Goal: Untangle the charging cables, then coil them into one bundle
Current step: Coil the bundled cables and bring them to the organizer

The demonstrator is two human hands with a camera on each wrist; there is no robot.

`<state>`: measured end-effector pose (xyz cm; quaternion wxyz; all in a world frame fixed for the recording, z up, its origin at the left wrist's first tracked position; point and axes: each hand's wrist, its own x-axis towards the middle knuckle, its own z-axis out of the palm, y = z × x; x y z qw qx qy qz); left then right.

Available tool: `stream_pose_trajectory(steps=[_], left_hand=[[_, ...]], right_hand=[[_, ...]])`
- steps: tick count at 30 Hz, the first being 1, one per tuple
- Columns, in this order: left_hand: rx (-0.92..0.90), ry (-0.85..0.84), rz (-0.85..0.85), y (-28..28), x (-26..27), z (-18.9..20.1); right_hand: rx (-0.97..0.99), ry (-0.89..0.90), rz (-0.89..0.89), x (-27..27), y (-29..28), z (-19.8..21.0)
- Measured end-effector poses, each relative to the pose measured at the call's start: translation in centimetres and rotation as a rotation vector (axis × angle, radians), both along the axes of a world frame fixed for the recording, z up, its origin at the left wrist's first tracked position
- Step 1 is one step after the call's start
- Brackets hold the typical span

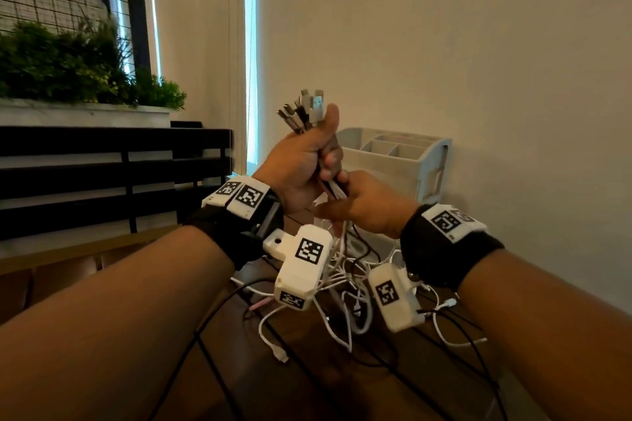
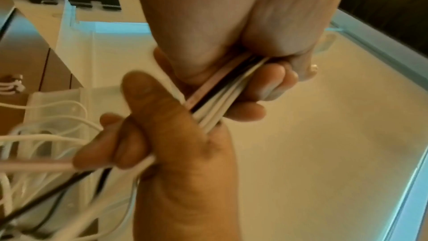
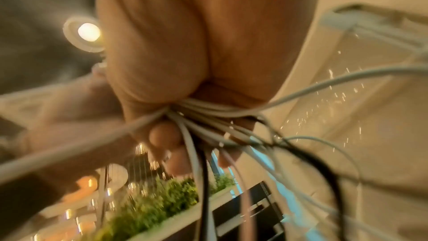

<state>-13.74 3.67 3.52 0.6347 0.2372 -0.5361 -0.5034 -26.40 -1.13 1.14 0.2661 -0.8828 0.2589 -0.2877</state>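
Left hand (image 1: pixel 304 164) fisted round bunch of white and black charging cables (image 1: pixel 337 188), raised upright, thumb up beside metal plug ends (image 1: pixel 307 109). Right hand (image 1: pixel 362 208) just below, fingers curled round same cables. Loose lengths hang tangled onto dark wooden tabletop (image 1: pixel 342 383). No readable writing; square black-and-white markers on white wrist units (image 1: pixel 304 263).

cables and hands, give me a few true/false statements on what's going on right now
1. The left hand grips the cables with the plugs sticking up. True.
2. The right hand is idle. False: it holds the cables just below the left hand.
3. All cables are white. False: some are black.
4. The cables are coiled in one bundle. False: loose lengths lie tangled on the table.
5. An organizer stands by the wall. True.
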Motion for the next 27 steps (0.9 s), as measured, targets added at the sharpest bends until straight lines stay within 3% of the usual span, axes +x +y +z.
stream_pose_trajectory(steps=[2, 4, 7, 9, 11, 14, 17, 22, 27], left_hand=[[-0.050, 0.042, 0.015, 0.6, 0.7, 1.2], [-0.139, 0.084, 0.030, 1.4, 1.9, 3.2], [-0.269, 0.170, 0.020, 2.5, 3.7, 6.5], [-0.355, 0.220, 0.013, 2.7, 4.1, 7.9], [-0.403, 0.240, 0.040, 2.7, 4.5, 8.9], [-0.366, 0.188, 0.140, 2.5, 5.6, 9.3], [-0.277, 0.170, 0.223, 1.6, 6.3, 8.5], [-0.211, 0.220, 0.293, 0.8, 6.6, 7.5], [-0.206, 0.247, 0.317, 0.7, 8.1, 7.5]], right_hand=[[-0.183, 0.193, -0.071, -0.8, -0.7, 0.4], [-0.330, 0.238, -0.152, -2.5, -1.9, 2.1], [-0.782, 0.029, -0.458, -5.6, -4.8, 6.6], [-0.906, -0.213, -0.669, -7.1, -5.1, 9.3], [-0.875, -0.206, -0.657, -7.0, -4.7, 10.1], [-0.515, 0.200, -0.374, -5.6, -3.0, 7.8], [-0.354, 0.338, -0.248, -4.8, -2.4, 4.6], [-0.184, 0.418, -0.202, -4.8, -3.9, 1.2], [-0.267, 0.156, -0.416, -5.6, -5.2, 0.3]])
